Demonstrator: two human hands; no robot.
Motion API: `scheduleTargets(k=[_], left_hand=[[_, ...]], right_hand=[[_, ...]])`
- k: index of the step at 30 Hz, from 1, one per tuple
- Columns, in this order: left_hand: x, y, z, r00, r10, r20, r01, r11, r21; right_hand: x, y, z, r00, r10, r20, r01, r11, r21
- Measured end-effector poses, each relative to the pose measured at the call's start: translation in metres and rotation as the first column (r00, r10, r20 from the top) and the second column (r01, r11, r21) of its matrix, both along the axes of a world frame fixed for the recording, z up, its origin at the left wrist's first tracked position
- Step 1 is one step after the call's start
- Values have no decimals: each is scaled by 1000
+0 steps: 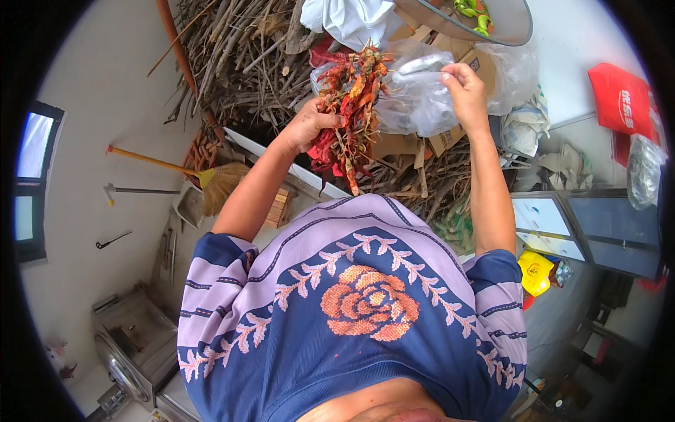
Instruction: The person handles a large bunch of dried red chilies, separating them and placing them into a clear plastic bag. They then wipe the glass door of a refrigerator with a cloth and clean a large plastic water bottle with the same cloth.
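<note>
My left hand (311, 124) is closed around a bunch of dried red chili peppers (356, 105), stems and shrivelled pods bundled together, in front of my chest. To its right, my right hand (465, 89) pinches the edge of a clear plastic bag (416, 100) between thumb and fingers. The bag hangs crumpled between both hands, partly behind the chilies. Some red material shows under and behind the bunch; what it is cannot be told.
Piled dry sticks (248, 58) lie ahead at left, cardboard (488, 66) behind the bag. A basin (501, 31) with green peppers (482, 24) stands at the top right. A straw broom (221, 182) and dustpan (191, 205) are at left, a red bag (622, 100) at right.
</note>
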State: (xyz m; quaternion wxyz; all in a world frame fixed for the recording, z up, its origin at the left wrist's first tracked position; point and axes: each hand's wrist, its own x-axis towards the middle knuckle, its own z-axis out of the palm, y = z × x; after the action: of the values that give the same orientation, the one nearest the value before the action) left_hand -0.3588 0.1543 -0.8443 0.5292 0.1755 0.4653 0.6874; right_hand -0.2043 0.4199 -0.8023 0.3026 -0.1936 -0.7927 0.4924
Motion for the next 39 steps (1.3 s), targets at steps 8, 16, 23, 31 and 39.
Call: scheduleTargets(k=[8,16,23,31,39], left_hand=[[-5,14,10,993,12,-117,-17,999,-40],[-1,5,34,988,3,-155,-23,992,-125],[-20,-9,67,990,113,-85,-116,993,-29],[-67,-7,91,984,43,-173,-31,997,70],[-45,-33,90,845,-316,-432,273,949,-160]], right_hand=[[0,-39,36,922,2,387,-152,921,358],[-7,-14,27,1000,11,-25,-12,1000,-19],[7,-19,31,982,74,-174,-98,986,-134],[30,-21,14,936,51,-347,-181,918,-353],[32,-4,-2,835,-289,-468,-183,655,-733]])
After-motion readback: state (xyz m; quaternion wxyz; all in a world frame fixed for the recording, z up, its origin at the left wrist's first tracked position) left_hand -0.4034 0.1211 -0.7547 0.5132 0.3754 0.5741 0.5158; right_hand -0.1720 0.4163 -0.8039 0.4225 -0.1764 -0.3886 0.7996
